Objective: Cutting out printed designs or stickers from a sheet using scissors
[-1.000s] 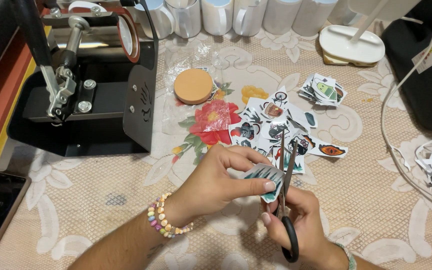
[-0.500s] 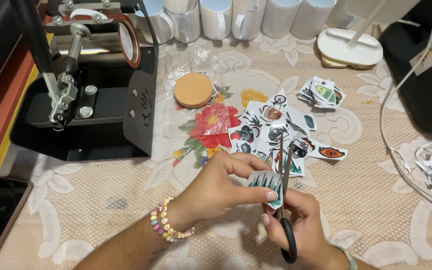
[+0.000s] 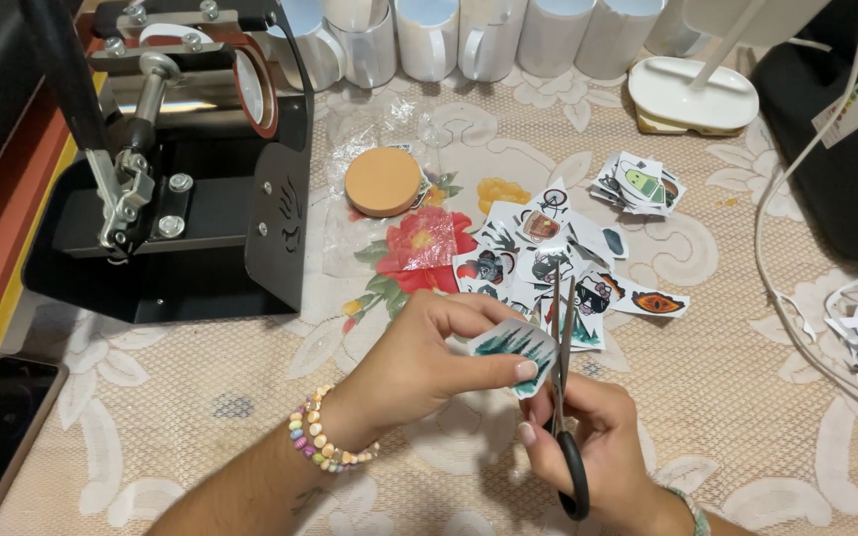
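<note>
Two hands at work above the counter [image 3: 747, 417]: my left hand [image 3: 419, 362] pinches a thin, floppy teal printed paper cutout [image 3: 510, 347] by its edge; my right hand [image 3: 593, 447] grips black-handled scissors [image 3: 563, 397].

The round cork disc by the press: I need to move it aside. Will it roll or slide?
The cork disc lies flat, so it probably won't roll. It looks thin and light. The crinkled clear plastic under it might drag along.
</note>
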